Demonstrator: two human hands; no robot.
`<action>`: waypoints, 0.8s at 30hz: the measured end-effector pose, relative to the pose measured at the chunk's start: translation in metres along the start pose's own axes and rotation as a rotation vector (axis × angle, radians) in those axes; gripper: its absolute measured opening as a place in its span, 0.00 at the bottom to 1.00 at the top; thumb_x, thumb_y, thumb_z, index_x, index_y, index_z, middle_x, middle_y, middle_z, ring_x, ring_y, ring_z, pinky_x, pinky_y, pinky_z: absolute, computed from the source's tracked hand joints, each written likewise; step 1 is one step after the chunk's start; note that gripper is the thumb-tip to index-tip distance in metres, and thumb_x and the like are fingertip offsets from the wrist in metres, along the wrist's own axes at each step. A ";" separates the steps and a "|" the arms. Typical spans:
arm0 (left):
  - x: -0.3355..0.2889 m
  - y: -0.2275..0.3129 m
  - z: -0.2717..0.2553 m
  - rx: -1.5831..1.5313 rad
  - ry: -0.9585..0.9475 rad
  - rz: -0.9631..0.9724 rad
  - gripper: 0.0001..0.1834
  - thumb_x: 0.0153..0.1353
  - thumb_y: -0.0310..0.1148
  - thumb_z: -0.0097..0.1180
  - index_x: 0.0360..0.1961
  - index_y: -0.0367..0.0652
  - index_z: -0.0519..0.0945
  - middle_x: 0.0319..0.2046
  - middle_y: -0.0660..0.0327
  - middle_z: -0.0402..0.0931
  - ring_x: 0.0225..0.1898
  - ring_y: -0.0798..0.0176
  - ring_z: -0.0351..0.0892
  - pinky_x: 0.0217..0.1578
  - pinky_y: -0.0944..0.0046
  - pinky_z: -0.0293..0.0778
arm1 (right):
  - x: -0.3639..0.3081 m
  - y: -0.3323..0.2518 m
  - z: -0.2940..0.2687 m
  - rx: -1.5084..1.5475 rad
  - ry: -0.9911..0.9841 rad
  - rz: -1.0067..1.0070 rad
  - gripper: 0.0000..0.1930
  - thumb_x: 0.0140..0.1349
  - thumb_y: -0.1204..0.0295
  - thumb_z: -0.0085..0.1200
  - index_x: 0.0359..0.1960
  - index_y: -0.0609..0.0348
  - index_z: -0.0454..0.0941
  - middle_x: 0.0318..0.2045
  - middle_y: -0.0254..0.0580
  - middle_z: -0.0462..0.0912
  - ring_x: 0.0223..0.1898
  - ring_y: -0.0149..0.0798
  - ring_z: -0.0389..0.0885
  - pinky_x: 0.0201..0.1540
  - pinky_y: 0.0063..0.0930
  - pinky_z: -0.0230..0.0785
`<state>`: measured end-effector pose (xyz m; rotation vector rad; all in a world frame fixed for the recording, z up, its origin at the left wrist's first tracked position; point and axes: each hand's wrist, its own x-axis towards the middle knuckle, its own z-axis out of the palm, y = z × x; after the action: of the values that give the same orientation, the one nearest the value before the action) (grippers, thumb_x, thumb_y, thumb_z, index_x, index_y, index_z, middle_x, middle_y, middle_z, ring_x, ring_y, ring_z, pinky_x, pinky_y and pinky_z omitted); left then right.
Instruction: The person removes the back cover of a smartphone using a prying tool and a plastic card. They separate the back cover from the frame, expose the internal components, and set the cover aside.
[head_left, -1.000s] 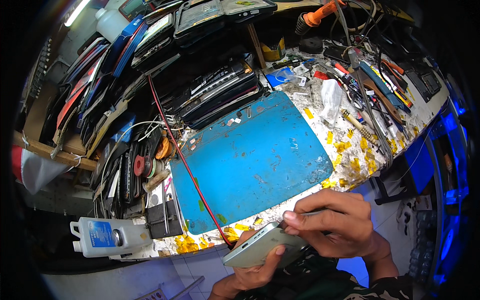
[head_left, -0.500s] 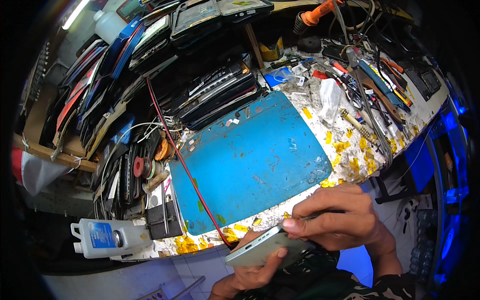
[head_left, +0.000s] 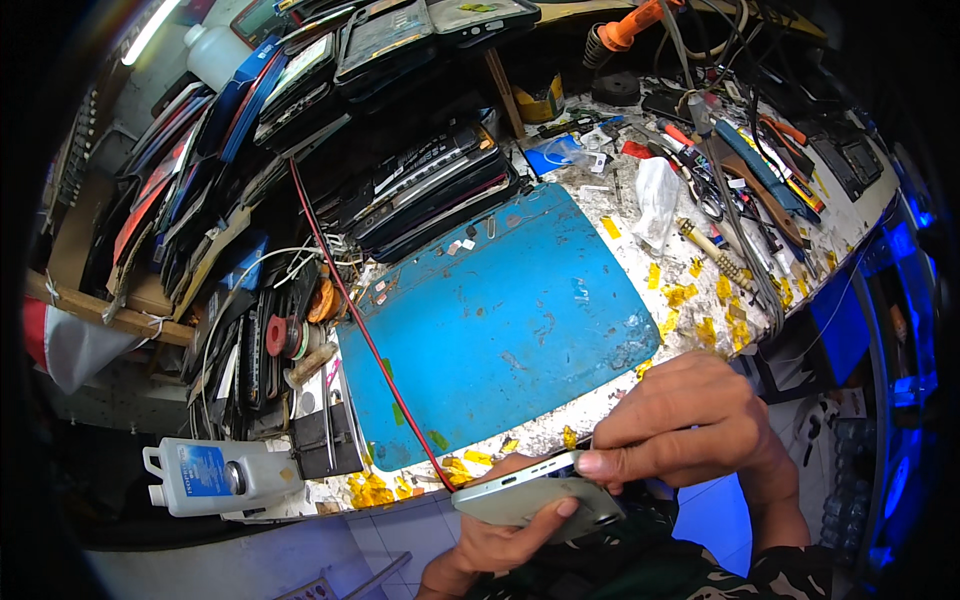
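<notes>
A pale green smartphone [head_left: 530, 500] is in my left hand [head_left: 510, 545], tilted in front of the blue mat's near edge. My left thumb lies across its back and the fingers are behind it. The phone's bottom edge, with its port and slots, faces up toward the mat. My right hand [head_left: 690, 420] is closed at the phone's right corner, thumb tip against the edge. Whatever the right fingers pinch is hidden. A thin red and black cable [head_left: 365, 335] crosses the blue mat [head_left: 500, 330] and comes down to the phone's left end.
Stacked phone parts [head_left: 430, 190] stand behind the mat. A white plastic bottle [head_left: 215, 477] lies at the left, by tweezers [head_left: 330, 425] and a red spool [head_left: 275, 335]. Pens, scissors and a brush [head_left: 710, 245] crowd the right side, among yellow tape scraps [head_left: 680, 295].
The phone has turned slightly, so its port edge shows more. My right hand has shifted a little along the corner, and the dark sliver between its fingers no longer shows.
</notes>
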<state>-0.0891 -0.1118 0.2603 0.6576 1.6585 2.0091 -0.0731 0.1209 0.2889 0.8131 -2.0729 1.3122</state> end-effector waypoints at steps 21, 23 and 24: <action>0.169 0.055 -0.010 1.076 -0.532 -0.071 0.48 0.41 0.56 0.77 0.53 0.32 0.68 0.31 0.46 0.80 0.37 0.47 0.83 0.43 0.53 0.75 | -0.044 -0.017 0.026 -0.688 0.307 0.573 0.18 0.56 0.75 0.64 0.51 0.59 0.82 0.31 0.39 0.82 0.29 0.39 0.82 0.30 0.29 0.74; 0.176 0.045 -0.007 1.138 -0.601 0.004 0.53 0.40 0.58 0.77 0.55 0.30 0.65 0.36 0.43 0.79 0.42 0.44 0.81 0.45 0.51 0.75 | -0.049 -0.014 0.029 -0.735 0.332 0.599 0.16 0.56 0.75 0.64 0.47 0.59 0.82 0.32 0.39 0.83 0.30 0.39 0.82 0.30 0.29 0.74; 0.179 0.041 -0.006 1.179 -0.635 0.052 0.55 0.39 0.59 0.76 0.57 0.29 0.64 0.39 0.41 0.78 0.44 0.42 0.80 0.46 0.51 0.75 | -0.050 -0.013 0.030 -0.781 0.315 0.624 0.13 0.57 0.73 0.64 0.44 0.59 0.83 0.33 0.39 0.82 0.30 0.38 0.83 0.30 0.28 0.74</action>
<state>-0.2348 -0.0138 0.3131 1.5016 2.2214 0.4950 -0.0337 0.0989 0.2495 -0.3777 -2.3603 0.6894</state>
